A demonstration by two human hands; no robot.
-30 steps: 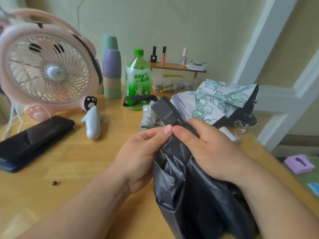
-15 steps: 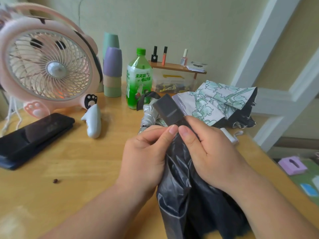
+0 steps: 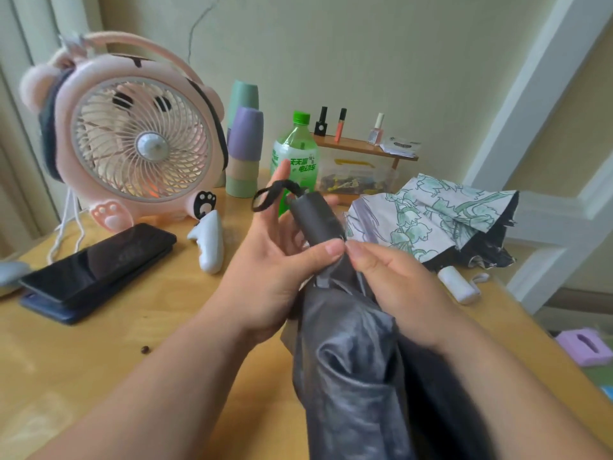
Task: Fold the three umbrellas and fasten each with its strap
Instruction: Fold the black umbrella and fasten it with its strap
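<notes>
Grey umbrella (image 3: 351, 360) held over the near part of the worktop (image 3: 99, 360), handle (image 3: 315, 220) pointing away, black wrist loop (image 3: 275, 194) at its far end. Left grip (image 3: 275, 267) clamps it just below the handle, thumb across the front, fingers spread behind. Right grip (image 3: 398, 287) pinches canopy fabric beside that thumb. Floral umbrella (image 3: 431, 220) lies loosely bunched on the worktop beyond, right of 1 green bottle (image 3: 295, 154). Pink fan (image 3: 132, 144) and dark phone (image 3: 99, 260) sit to the left
</notes>
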